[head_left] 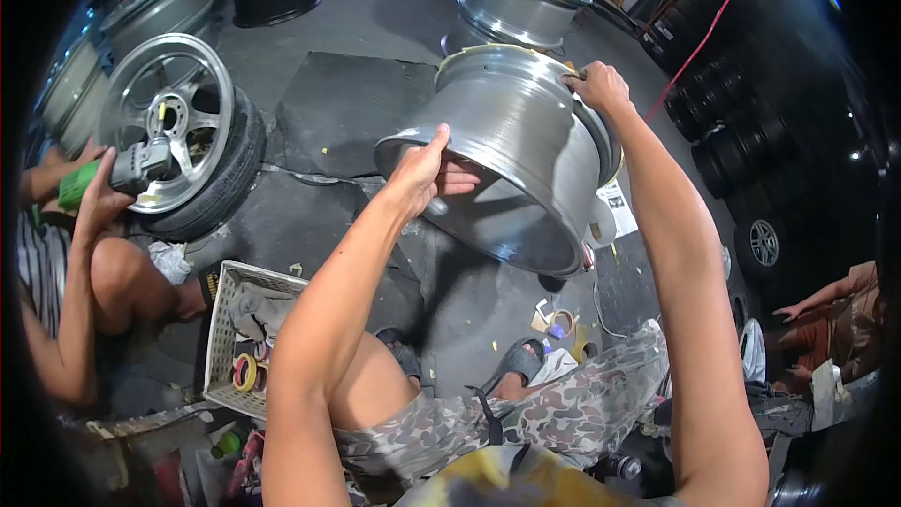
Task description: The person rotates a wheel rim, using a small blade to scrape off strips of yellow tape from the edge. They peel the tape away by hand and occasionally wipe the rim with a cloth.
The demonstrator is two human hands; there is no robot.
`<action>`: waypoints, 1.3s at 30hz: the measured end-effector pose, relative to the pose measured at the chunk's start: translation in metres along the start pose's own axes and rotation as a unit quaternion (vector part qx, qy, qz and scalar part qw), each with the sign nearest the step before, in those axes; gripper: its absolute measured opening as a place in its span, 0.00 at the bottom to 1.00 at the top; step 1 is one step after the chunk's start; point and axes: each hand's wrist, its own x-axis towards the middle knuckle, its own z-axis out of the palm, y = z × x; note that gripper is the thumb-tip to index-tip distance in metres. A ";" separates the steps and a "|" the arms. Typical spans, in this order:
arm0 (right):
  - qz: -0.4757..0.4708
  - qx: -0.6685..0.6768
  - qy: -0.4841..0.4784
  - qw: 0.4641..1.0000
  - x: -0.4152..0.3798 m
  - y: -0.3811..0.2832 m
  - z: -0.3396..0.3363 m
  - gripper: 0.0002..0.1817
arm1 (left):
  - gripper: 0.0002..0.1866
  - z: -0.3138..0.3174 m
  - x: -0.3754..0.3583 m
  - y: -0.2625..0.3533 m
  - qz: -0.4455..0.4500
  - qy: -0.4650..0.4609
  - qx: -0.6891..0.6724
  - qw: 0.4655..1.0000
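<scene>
A large silver wheel rim (pixel 526 131) is tilted in front of me, its open barrel facing down toward me. My left hand (pixel 434 174) grips its near left lip, with the thumb outside and the fingers inside the opening. At the far right edge, my right hand (pixel 599 87) has its fingers closed on the rim. Yellowish tape runs along the rim's far edge. Part of a dark tyre or ring shows behind the rim's right side.
At the left, a co-worker (pixel 70 272) holds a green and grey power tool (pixel 141 166) against a spoked wheel (pixel 202 103) on a tyre. A white basket (pixel 221 338) holds rags and tape rolls. Stacked rims (pixel 516 5) stand behind. Another person (pixel 840 319) is at the right.
</scene>
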 end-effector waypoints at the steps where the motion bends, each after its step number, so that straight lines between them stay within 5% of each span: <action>1: 0.011 0.001 -0.009 1.000 0.003 0.002 0.003 0.32 | 0.39 0.000 0.002 0.002 0.007 -0.014 0.007 1.000; 14: 0.066 -0.042 -0.026 0.997 -0.008 0.060 0.019 0.35 | 0.43 0.023 0.067 0.001 0.077 0.025 0.007 0.997; 24: 0.098 -0.052 -0.046 0.993 -0.091 0.127 0.025 0.32 | 0.37 0.054 0.101 -0.014 0.077 0.020 0.104 0.991; 33: 0.147 0.042 -0.045 0.987 -0.203 0.196 0.041 0.30 | 0.33 0.120 0.110 -0.040 0.068 -0.053 0.180 0.980; 39: 0.181 0.184 0.018 0.966 -0.276 0.184 0.039 0.29 | 0.34 0.127 0.067 -0.027 0.052 -0.086 0.311 0.945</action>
